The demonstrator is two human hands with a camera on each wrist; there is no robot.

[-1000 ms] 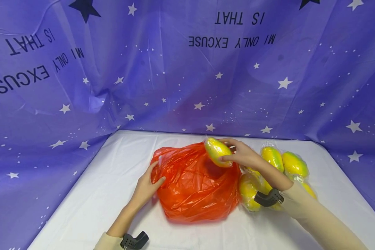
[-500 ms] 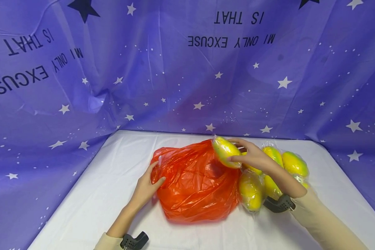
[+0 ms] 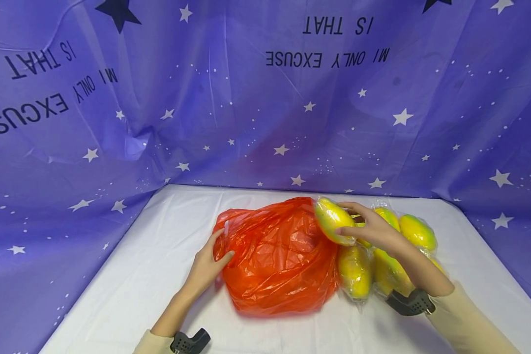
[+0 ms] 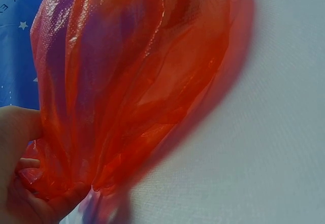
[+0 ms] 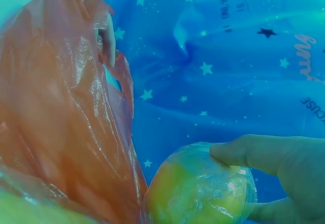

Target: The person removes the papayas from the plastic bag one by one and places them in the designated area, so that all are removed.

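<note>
A red plastic bag bulges on the table, creased and slightly see-through. Its left side is gathered in my left hand, and the left wrist view shows thumb and fingers gripping the bunched film. My right hand holds a yellow-green mango in clear wrap, just beside the bag's right edge. In the right wrist view, thumb and fingers pinch the wrapped mango. Just below and right of that hand lie several more wrapped mangoes. What the bag contains is hidden.
The white-covered table backs onto a purple curtain with stars and lettering. Another wrapped mango lies at the right end of the group. Each wrist wears a black camera mount.
My right hand has moved to the right with the mango, from above the bag to its right edge by the other mangoes. My left hand stays put on the bag.
</note>
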